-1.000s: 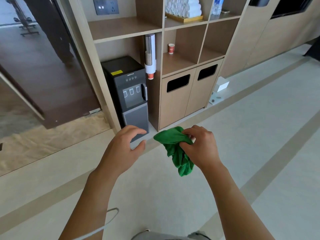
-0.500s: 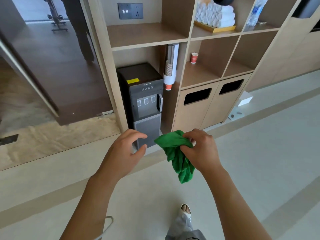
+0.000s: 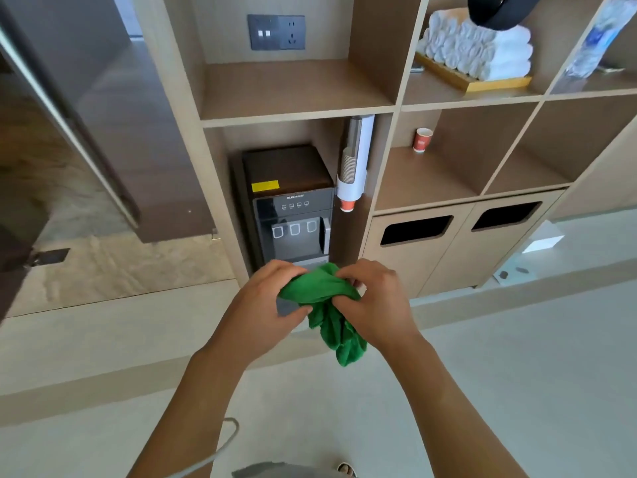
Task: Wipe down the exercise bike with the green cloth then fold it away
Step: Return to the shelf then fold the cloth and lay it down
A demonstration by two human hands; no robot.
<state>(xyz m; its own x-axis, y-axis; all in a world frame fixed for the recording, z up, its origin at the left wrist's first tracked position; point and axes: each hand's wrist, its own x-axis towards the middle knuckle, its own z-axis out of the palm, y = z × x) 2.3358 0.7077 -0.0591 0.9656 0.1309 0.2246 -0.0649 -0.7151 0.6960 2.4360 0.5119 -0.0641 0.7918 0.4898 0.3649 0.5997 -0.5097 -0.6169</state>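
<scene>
A wooden shelf unit [image 3: 300,113] is faced, a black water dispenser [image 3: 291,205] set in it. The green cloth [image 3: 327,305] is held bunched before it — long axis vertical, tail hanging down — gripped by curled fingers of the left hand [image 3: 265,305] and right hand [image 3: 375,305].

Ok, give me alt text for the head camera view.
Both hands, left hand and right hand, hold a crumpled green cloth in front of a black water dispenser set in wooden shelving with rolled white towels.
</scene>
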